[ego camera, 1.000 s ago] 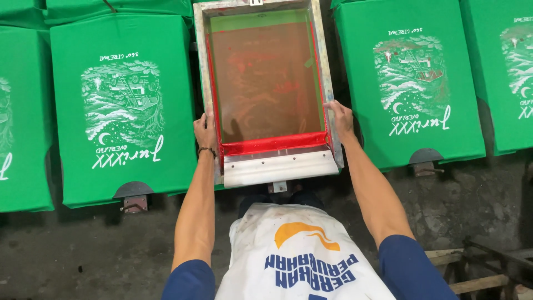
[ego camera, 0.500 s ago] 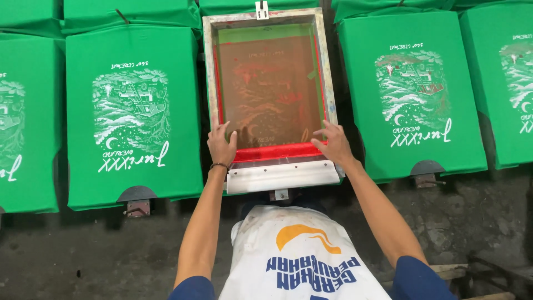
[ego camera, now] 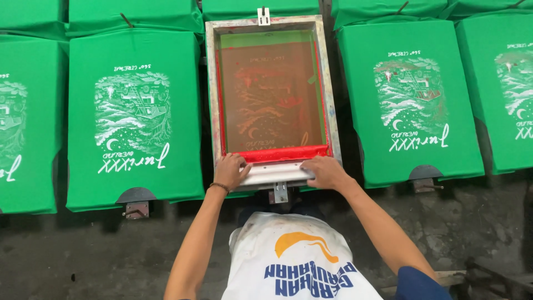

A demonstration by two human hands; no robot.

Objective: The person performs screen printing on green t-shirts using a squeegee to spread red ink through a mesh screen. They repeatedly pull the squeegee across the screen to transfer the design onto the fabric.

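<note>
The left hand (ego camera: 230, 169) and right hand (ego camera: 326, 171) press palms-down, fingers spread, on the near rail of the printing screen frame (ego camera: 328, 100), gripping nothing. The frame lies flat between two green printed shirts (ego camera: 133, 116), a band of red ink (ego camera: 283, 154) just beyond the fingertips.

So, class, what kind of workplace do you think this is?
Probably a screen-printing workshop: a metal-framed mesh printing screen streaked with red ink, both hands at its near edge, lies between green T-shirts bearing white printed designs, stretched on flat boards.
</note>
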